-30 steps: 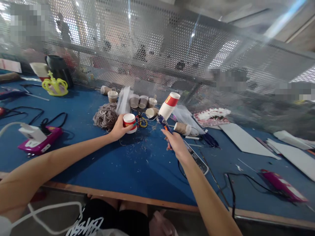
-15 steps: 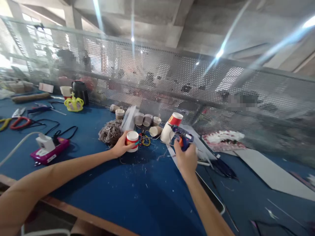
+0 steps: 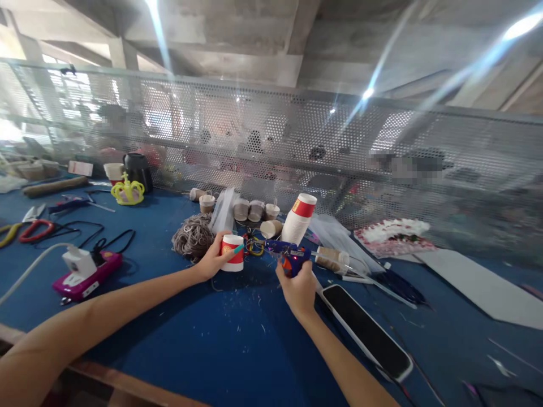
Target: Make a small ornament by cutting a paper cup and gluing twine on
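My left hand (image 3: 213, 259) is wrapped round a red and white paper cup (image 3: 233, 261), with a teal-tipped finger or object across its front. A blue glue gun (image 3: 292, 254) with an orange trigger is gripped in my right hand (image 3: 299, 285), its nozzle pointing left toward the cup, some distance apart from it. Behind the gun stands a leaning stack of white cups (image 3: 299, 217) topped by a red one. A bundle of grey cord (image 3: 193, 236) lies just left of my left hand.
Small twine-wrapped cups (image 3: 257, 211) line the back. A phone (image 3: 368, 332) lies at right, near a white board (image 3: 479, 282). At left are a purple power strip (image 3: 89, 277), red-handled scissors (image 3: 37, 229) and a yellow crown (image 3: 128, 191). A perforated metal screen (image 3: 254, 124) stands behind.
My right hand has moved left with the glue gun, closer to the cup, uncovering the phone. The camera view has tilted slightly. My left hand still holds the cup.
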A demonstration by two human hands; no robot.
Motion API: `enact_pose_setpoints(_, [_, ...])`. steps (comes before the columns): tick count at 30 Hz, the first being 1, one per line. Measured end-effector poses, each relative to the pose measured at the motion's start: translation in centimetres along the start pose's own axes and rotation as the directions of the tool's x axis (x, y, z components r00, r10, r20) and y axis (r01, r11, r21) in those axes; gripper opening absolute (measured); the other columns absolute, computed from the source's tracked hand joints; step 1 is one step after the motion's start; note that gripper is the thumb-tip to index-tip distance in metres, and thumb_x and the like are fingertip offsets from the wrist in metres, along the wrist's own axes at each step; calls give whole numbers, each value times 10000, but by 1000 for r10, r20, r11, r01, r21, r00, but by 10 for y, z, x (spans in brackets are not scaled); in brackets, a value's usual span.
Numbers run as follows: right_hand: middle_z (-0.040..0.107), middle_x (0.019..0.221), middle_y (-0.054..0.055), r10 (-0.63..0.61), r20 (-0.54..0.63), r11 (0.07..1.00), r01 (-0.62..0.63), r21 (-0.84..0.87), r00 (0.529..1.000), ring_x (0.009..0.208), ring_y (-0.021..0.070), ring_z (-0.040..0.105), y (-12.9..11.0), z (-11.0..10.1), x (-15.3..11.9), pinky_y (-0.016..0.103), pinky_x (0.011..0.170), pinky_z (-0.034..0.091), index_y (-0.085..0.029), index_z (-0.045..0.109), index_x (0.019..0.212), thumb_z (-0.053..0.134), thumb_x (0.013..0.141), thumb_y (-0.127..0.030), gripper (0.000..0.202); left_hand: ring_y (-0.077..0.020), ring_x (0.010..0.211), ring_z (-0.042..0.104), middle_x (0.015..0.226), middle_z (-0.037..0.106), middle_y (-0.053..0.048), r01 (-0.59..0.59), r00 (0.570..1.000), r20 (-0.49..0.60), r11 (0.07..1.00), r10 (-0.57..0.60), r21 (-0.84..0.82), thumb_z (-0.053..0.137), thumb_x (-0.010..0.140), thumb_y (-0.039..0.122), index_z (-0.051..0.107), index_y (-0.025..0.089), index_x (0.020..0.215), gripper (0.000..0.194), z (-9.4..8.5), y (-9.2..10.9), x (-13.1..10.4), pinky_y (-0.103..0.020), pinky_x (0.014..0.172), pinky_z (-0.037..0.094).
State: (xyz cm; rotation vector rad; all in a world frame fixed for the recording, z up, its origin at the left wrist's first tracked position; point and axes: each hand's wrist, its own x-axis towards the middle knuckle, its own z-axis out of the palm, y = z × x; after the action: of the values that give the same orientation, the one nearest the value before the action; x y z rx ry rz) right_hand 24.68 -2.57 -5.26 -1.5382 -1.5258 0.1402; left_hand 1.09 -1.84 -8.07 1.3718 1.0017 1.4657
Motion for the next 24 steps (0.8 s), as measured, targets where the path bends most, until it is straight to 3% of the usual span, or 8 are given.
enact_pose_setpoints(6, [663,684,52,-12,-18,1000,12,20,1000,672,287,675,-5,-3,-1,375,617,504,-245,447,859,547,728,-575,369,-207,954,664,1126,638,-63,-33,992,124,999,35,-17,727,751,521,348,252,1317,732,1,2,1,-370,879,556])
enact_pose_setpoints(13, [674,703,41,-62,-39,991,67,117,997,626,239,661,-19,5,-15,370,641,529,-233,470,910,567,767,-543,355,-207,955,641,1097,611,-60,-63,976,211,998,57,22,746,740,507,364,248,1173,633,0,2,2,-354,809,561])
enact_pose_setpoints(24, [649,663,1,-189,-9,963,188,195,982,572,206,621,-1,-2,2,361,622,526,-238,460,927,581,750,-495,335,-209,988,642,1137,589,-65,-89,975,209,994,76,56,799,672,355,331,248,1183,700,-1,-3,2,-400,888,554])
